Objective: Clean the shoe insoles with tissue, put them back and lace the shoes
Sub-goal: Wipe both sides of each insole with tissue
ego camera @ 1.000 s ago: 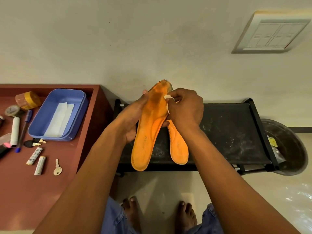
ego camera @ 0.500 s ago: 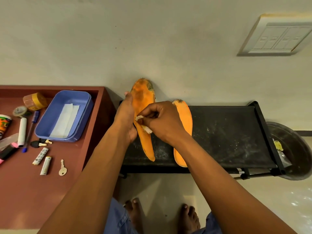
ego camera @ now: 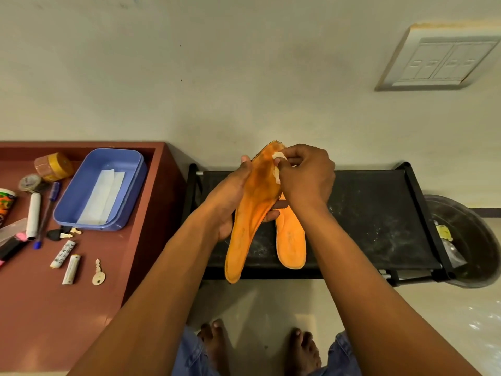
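My left hand grips an orange insole from behind, holding it upright over the black rack. The insole's upper part is stained dark. My right hand pinches a small wad of white tissue against the insole's top end. A second orange insole lies flat on the rack, partly hidden behind my right wrist. No shoes are in view.
A red-brown table at the left carries a blue tray with folded tissue, tape rolls, pens, a key and small tubes. A dark bin stands at the rack's right. My bare feet are below.
My right hand moved the tissue from the insole's middle up to its top end. The held insole turned its face back toward me and tilted right.
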A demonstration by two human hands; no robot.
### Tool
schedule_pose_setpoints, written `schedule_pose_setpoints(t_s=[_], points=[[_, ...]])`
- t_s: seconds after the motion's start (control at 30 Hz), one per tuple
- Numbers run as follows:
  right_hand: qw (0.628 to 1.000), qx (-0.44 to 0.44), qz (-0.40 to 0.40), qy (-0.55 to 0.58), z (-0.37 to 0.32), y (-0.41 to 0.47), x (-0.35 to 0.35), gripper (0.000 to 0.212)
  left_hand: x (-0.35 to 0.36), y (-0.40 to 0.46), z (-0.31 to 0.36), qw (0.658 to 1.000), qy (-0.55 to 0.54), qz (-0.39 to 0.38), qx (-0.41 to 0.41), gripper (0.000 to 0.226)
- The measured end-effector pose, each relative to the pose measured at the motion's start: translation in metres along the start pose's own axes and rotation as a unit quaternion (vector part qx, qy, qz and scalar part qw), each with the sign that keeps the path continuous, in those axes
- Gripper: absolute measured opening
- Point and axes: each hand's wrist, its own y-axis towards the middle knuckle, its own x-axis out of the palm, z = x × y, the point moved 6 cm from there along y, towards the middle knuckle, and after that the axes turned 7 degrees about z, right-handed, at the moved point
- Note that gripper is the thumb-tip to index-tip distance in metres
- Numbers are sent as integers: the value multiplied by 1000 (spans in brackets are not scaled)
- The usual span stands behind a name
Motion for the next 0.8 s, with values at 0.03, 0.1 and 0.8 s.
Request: schedule_pose_setpoints(t_s=[0.03, 0.1, 0.8], points=[[1000, 0, -22, 18, -3, -2, 4, 11, -1, 1, 2, 1000, -14, 7, 15, 64], [995, -13, -76, 56, -10, -10, 14, 10, -4, 2, 7, 997, -50, 30, 53, 62], [953, 45, -290, 69, -20, -45, 38, 15, -27, 2, 11, 981, -164, 97, 21, 75]])
